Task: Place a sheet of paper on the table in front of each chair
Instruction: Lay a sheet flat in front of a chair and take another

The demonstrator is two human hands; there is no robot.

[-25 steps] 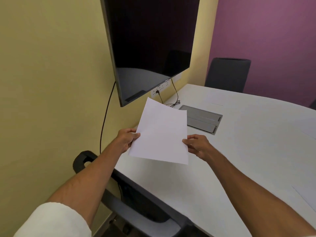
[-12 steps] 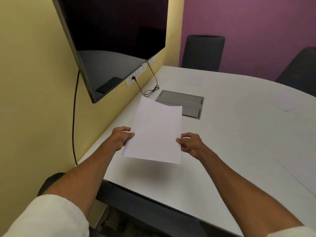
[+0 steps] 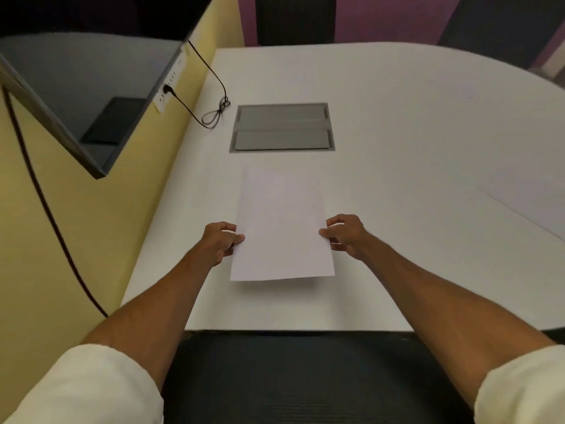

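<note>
A blank white sheet of paper hovers just above the white table, lengthwise away from me, its near edge casting a thin shadow. My left hand pinches the sheet's left edge and my right hand pinches its right edge. Below the table's near edge is the dark back of a chair, directly under my forearms. Another sheet lies flat on the table at the right.
A grey cable hatch is set into the table beyond the sheet. A black cable coils near the yellow wall. A wall screen overhangs at the left. Dark chairs stand along the far purple wall.
My view has swung from the table's corner to face it squarely over the chair. Both hands have lowered the sheet from a tilted hold to nearly flat above the table.
</note>
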